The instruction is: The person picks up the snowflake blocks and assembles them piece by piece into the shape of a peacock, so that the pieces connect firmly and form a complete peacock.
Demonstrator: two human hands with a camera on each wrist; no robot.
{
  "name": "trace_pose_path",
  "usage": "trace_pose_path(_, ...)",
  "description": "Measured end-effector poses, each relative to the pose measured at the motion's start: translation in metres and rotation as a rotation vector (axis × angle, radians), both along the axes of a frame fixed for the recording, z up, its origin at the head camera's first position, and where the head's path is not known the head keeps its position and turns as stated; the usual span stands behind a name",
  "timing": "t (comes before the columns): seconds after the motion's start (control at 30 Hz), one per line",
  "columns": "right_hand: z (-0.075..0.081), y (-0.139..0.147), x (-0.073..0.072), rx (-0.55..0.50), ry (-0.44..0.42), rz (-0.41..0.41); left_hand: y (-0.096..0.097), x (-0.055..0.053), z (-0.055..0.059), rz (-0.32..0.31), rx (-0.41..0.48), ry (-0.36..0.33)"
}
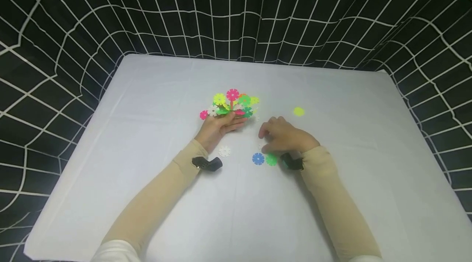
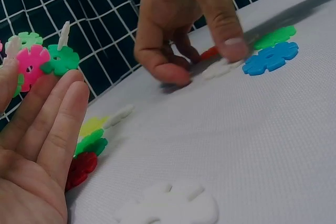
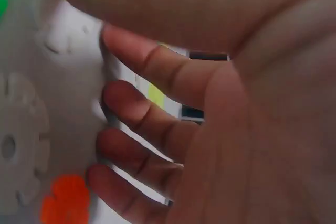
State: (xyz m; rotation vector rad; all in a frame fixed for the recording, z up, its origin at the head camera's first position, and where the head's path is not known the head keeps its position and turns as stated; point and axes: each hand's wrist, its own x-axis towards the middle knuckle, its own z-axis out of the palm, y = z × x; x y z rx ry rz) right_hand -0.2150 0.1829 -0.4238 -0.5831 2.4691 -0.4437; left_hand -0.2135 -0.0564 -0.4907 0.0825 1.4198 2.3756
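Observation:
My left hand [image 1: 221, 126] holds a cluster of interlocked notched discs [image 1: 232, 94] in pink, yellow, green, white and orange. In the left wrist view, its thumb lies against a pink disc [image 2: 31, 67] and its other fingers extend straight beneath. My right hand [image 1: 285, 135] is low over the table, fingers bent and spread, thumb apart from the fingertips. Its thumb touches or hovers just over a white disc [image 2: 215, 70]; contact is hard to tell. Beside that thumb lie a blue disc [image 1: 258, 158] and a green disc [image 1: 271, 159].
A loose white disc [image 1: 224, 151] lies near my left wrist, and a yellow disc [image 1: 299, 111] lies beyond my right hand. An orange-red disc [image 3: 65, 203] shows in the right wrist view. Black white-gridded cloth [image 1: 236, 12] surrounds the white table [image 1: 236, 213].

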Motion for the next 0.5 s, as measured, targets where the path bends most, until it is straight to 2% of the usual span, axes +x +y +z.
trace_pose_path(0.2,-0.008,-0.007,-0.003,-0.003,0.112,-0.131,-0.001,0.001,0.0,-0.002,-0.017,-0.009)
trace_pose_path(0.33,-0.011,-0.007,-0.004,-0.007,0.144,-0.183,0.0,0.001,0.0,-0.004,-0.009,-0.007)
trace_pose_path(0.5,-0.013,-0.007,-0.006,-0.105,0.18,-0.273,0.002,0.001,0.001,-0.004,-0.002,0.002)
